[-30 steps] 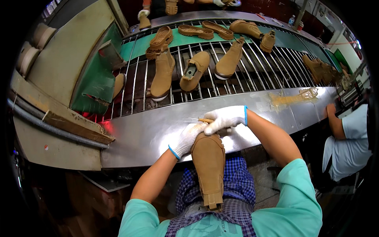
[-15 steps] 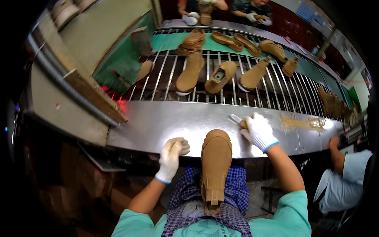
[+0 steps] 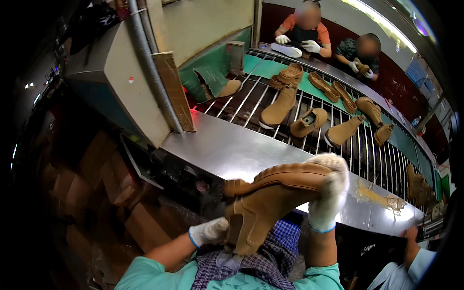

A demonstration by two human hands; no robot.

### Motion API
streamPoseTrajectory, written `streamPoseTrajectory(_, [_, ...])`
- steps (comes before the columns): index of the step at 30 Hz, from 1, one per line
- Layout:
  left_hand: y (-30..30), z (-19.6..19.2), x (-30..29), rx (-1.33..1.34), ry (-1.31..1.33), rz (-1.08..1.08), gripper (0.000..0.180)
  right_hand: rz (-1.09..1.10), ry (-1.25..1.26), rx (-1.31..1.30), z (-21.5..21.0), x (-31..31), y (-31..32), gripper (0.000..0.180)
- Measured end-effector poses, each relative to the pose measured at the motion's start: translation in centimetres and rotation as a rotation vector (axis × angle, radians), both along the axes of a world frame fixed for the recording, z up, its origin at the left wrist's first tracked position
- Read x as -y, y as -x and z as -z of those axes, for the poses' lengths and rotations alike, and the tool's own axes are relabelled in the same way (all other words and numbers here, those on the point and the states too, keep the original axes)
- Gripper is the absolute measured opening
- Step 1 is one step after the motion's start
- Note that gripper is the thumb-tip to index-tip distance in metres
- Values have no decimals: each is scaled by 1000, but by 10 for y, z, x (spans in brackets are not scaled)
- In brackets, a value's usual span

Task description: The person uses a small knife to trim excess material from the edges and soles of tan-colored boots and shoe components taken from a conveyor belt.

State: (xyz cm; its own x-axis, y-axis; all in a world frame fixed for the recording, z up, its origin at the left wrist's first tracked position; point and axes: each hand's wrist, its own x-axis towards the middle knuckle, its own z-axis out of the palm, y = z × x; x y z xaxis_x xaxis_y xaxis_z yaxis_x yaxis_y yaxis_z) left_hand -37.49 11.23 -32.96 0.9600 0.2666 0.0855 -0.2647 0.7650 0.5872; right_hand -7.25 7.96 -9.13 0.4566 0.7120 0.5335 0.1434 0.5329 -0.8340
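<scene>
A steel bench (image 3: 227,150) edges a barred conveyor (image 3: 338,150) carrying tan boots (image 3: 279,108) and soles (image 3: 323,86).

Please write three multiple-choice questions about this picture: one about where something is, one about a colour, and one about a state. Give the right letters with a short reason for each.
1. Where is the tan boot?
A. On the roller belt
B. Held over the person's lap, in front of the metal table
C. On the floor

2. What colour are the gloves on both hands?
A. White with blue cuffs
B. Black
C. Red

3. How does the right hand meet the boot?
A. It hangs apart from it
B. It grips the boot's upper end
C. It lies flat on the table

Answers:
1 B: the boot is off the table, above the checked apron.
2 A: both gloves are white with blue edges.
3 B: the right hand wraps the boot's end, while the left hand supports it below.
</scene>
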Motion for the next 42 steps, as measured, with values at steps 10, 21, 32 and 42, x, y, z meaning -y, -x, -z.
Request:
streamPoseTrajectory(10, [-109,-306,-119,-921,-1626,-145,95,-187,560,230,89,-26,-75,99])
streamPoseTrajectory(21, [-144,-316,-133,-1056,-1564,-39,80,-343,-281,-1136,120,-80,-73,91])
streamPoseTrajectory(32, [-117,-299,-98,-1139,-1709,-107,102,-253,-25,-321,131,-76,-55,125])
streamPoseTrajectory(42, [-180,-351,-85,-982,-1960,284,83,-399,-282,-89,44,-5,-93,156])
